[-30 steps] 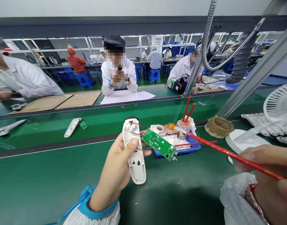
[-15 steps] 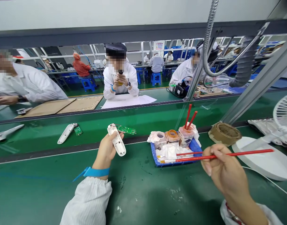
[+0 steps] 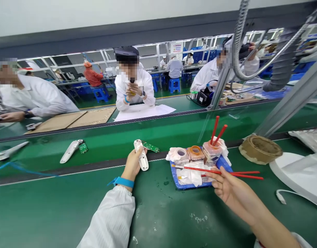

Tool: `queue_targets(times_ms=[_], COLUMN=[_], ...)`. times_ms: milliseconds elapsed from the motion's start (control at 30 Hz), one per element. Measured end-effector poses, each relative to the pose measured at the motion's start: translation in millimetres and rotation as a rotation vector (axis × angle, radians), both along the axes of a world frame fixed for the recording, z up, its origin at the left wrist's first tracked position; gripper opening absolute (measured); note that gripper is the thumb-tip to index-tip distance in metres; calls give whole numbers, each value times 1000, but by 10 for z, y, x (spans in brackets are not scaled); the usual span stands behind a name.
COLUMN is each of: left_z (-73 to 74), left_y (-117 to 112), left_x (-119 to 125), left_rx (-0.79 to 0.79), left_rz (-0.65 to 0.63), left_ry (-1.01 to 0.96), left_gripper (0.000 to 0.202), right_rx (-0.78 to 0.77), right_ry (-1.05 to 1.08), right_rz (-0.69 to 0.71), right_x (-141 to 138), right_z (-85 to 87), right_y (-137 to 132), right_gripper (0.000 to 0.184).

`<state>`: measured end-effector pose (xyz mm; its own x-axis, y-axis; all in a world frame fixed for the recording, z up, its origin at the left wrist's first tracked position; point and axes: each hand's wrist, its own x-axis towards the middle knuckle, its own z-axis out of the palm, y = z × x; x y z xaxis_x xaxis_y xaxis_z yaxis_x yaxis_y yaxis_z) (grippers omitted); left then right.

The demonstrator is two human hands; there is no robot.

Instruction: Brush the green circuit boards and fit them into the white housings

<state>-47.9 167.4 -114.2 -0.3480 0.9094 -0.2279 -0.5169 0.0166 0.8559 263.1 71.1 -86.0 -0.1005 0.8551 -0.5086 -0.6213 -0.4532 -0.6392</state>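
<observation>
As it's held, white shell (image 3: 141,157) trails PCB (image 3: 150,147).

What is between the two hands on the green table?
In the head view, between the left hand, holding a white casing, and the right hand lie green table and the near corner of the blue tray, with crumpled white paper in it.

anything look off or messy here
Yes: pale smears spot the green mat in front of the blue tray, like spilled liquid. The circuit board hangs loose beside the white casing in the left hand.
</observation>
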Motion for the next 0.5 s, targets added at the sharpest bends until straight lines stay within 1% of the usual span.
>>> queue_targets(times_ms=[133, 200, 267, 367, 500], left_z=[-42, -57, -57, -22, 70], left_y=[20, 15, -4, -50, -108], left_x=[50, 68, 81, 82, 55], left_rx=[11, 10, 12, 27, 66], left_rz=[3, 12, 10, 2, 5], left_ry=[25, 41, 58, 77, 94], left_gripper=[15, 14, 12, 11, 13], right_rx=[-80, -102, -104, -110, -99], right_ry=[74, 131, 173, 181, 165], right_rz=[35, 47, 23, -8, 11], right_x=[3, 11, 26, 50, 84], right_z=[30, 55, 81, 114, 119], right_y=[20, 22, 19, 14, 34], right_gripper=[18, 20, 23, 27, 23])
